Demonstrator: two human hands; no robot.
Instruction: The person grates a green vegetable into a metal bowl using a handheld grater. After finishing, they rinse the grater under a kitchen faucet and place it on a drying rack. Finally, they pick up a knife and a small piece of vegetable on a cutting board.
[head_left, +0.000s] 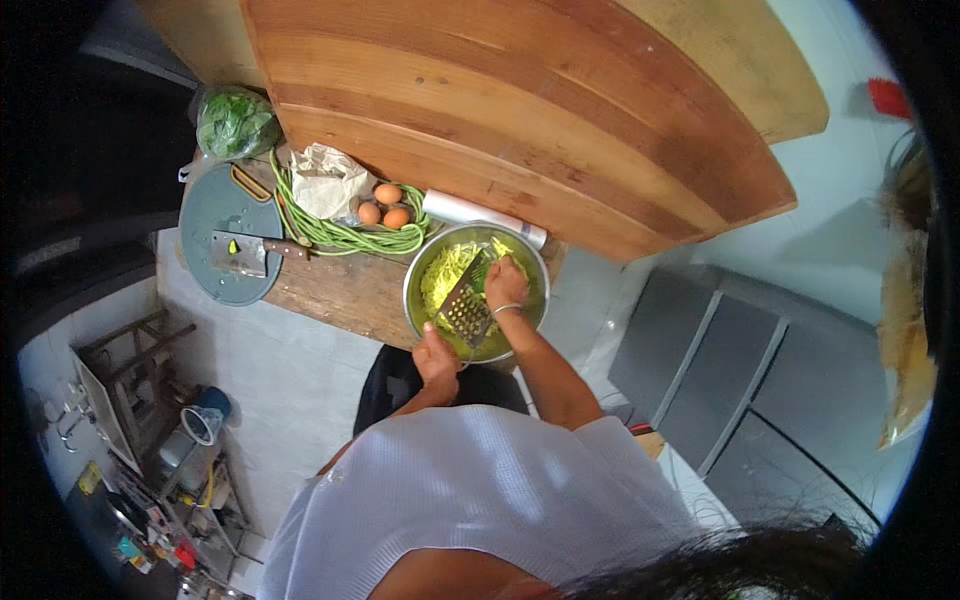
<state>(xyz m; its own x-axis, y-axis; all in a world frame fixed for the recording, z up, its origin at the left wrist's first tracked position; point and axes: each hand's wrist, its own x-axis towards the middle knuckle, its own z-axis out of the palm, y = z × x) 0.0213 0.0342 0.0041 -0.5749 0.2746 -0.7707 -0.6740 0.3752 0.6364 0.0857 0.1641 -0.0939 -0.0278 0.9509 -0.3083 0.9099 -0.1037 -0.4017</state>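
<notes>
A metal bowl point(546, 290) in front of me holds yellow-green vegetable shreds point(445, 275). A flat metal grater point(468, 312) slants across the inside of the bowl. My right hand point(506, 283) is closed round a green piece of vegetable point(480, 272) and presses it against the grater's upper part; the fingers hide most of the piece. My left hand point(436, 358) is closed at the bowl's near left rim, thumb up on the inner side. Whether it also grips the grater's lower end cannot be made out.
On the wooden table point(340, 298) lie long green beans point(365, 240), brown eggs point(388, 194), a pale bag point(328, 182) and a white roll point(480, 215). Farther left, a cleaver point(240, 254) rests on a round grey board point(225, 285), near bagged greens point(236, 125). A wooden panel point(530, 110) rises behind.
</notes>
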